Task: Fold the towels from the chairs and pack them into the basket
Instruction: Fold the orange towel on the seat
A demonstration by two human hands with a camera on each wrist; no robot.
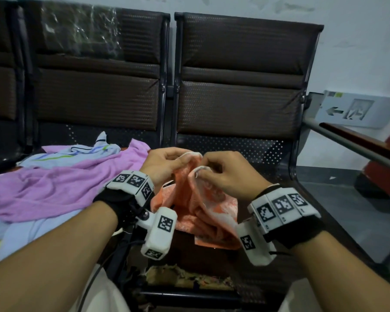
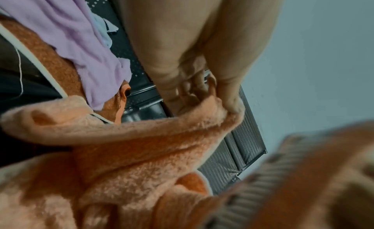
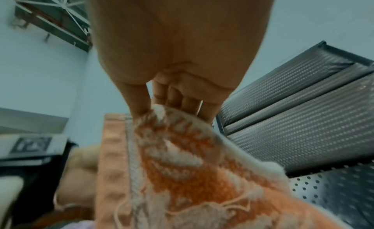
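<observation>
- Dark perforated metal chairs [image 1: 239, 104] stand against a pale wall.
- Left hand [image 1: 164, 164] pinches the orange towel [image 1: 203, 206] by its white edge.
- Right hand [image 1: 230, 174] pinches a neighbouring edge.
- Purple towel [image 1: 54, 188] lies just left.

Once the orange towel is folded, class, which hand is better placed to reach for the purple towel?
Left, probably. The left hand sits beside the purple towel on the left seat. The right hand is farther off, across the orange towel. Both hands pinch that towel now.
</observation>
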